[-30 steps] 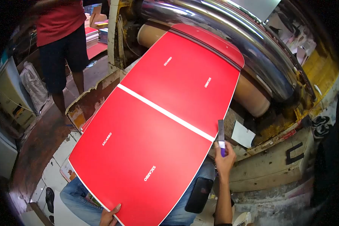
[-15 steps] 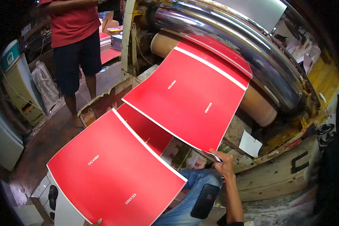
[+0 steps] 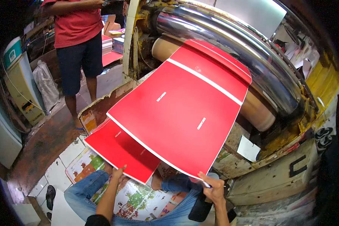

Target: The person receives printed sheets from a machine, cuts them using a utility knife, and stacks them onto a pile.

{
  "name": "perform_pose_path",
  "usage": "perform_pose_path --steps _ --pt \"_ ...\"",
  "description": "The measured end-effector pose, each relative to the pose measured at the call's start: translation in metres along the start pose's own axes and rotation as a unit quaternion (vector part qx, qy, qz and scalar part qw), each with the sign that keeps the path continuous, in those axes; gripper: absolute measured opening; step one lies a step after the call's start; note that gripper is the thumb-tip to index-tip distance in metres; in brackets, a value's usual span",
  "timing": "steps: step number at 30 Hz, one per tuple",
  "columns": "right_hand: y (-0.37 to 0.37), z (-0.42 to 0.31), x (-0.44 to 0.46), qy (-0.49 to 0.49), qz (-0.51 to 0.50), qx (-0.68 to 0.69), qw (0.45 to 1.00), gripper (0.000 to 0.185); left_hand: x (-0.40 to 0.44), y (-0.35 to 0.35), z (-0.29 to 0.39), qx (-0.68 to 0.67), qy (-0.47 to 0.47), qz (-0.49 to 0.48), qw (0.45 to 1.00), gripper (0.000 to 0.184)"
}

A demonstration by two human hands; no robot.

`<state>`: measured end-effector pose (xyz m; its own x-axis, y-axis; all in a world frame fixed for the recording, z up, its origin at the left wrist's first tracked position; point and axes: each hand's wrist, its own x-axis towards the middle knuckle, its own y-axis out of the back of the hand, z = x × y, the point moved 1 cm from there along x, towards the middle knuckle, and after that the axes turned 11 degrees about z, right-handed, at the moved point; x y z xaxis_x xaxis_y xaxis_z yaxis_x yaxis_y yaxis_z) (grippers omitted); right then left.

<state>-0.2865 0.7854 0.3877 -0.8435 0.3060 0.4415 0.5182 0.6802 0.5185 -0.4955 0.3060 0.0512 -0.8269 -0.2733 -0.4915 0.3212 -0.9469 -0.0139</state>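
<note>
A large red printed sheet with a white band and small white lettering hangs from the rollers. My right hand pinches its lower corner between thumb and fingers. A small pale-and-blue item shows by those fingers; I cannot make out what it is. Under the hanging sheet lies another red printed sheet, its far part hidden. My left hand grips its near edge, thumb on top. Whether more sheets lie beneath it I cannot tell.
Shiny metal rollers and a brown roller stand ahead. A black phone rests on my jeans. Another person in a red shirt stands at left. A white card lies at right.
The sheet my left hand held at lower left has moved forward under the hanging one. The hanging sheet has come further down toward me, with my right hand lower.
</note>
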Motion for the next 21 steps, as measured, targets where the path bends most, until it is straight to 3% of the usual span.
perform_pose_path --steps 2,7,8,10,11,12,13,14,15,16,17,18,20,21 --pt "0.002 -0.007 -0.008 -0.007 -0.011 0.012 1.0 0.05 0.073 -0.014 -0.032 -0.028 0.031 0.086 0.995 0.089" --pt "0.004 -0.025 -0.019 -0.012 -0.048 0.026 0.998 0.051 0.023 -0.091 0.065 0.104 -0.116 0.231 0.96 0.106" --pt "0.006 -0.027 -0.018 -0.015 -0.057 0.027 0.998 0.05 0.016 -0.096 0.075 0.167 -0.177 0.266 0.933 0.109" --pt "0.007 -0.029 -0.018 -0.023 -0.076 0.03 0.996 0.048 -0.022 -0.108 0.1 0.338 -0.341 0.325 0.815 0.116" --pt "0.007 -0.028 -0.02 -0.022 -0.09 0.032 0.995 0.049 -0.047 -0.116 0.109 0.407 -0.399 0.305 0.762 0.119" --pt "0.006 -0.027 -0.021 -0.021 -0.104 0.034 0.994 0.05 -0.083 -0.124 0.12 0.457 -0.39 0.17 0.781 0.123" --pt "0.006 -0.027 -0.02 0.005 -0.111 0.033 0.993 0.05 -0.127 -0.135 0.14 0.496 -0.3 -0.061 0.812 0.126" --pt "0.004 -0.025 -0.019 0.0 -0.111 0.037 0.993 0.05 -0.176 -0.145 0.165 0.476 -0.152 -0.334 0.8 0.129" --pt "0.005 -0.027 -0.018 -0.012 -0.141 0.034 0.989 0.049 -0.208 -0.147 0.161 0.306 -0.063 -0.428 0.848 0.125" --pt "0.009 -0.028 -0.016 -0.023 -0.169 0.031 0.985 0.048 -0.252 -0.152 0.149 -0.097 0.094 -0.436 0.89 0.109" --pt "0.014 -0.031 -0.011 -0.01 -0.203 0.008 0.979 0.045 -0.271 -0.176 0.134 -0.266 0.175 -0.404 0.858 0.087" --pt "0.019 -0.029 -0.006 -0.024 -0.201 0.004 0.979 0.045 -0.291 -0.195 0.142 -0.26 0.189 -0.406 0.855 0.087" --pt "0.03 -0.021 0.013 -0.04 -0.277 0.082 0.956 0.043 -0.323 -0.221 0.176 -0.105 0.134 -0.221 0.96 0.068" --pt "0.049 -0.022 0.039 -0.169 -0.422 0.129 0.881 0.045 -0.325 -0.22 0.171 -0.123 0.102 -0.194 0.968 0.045"
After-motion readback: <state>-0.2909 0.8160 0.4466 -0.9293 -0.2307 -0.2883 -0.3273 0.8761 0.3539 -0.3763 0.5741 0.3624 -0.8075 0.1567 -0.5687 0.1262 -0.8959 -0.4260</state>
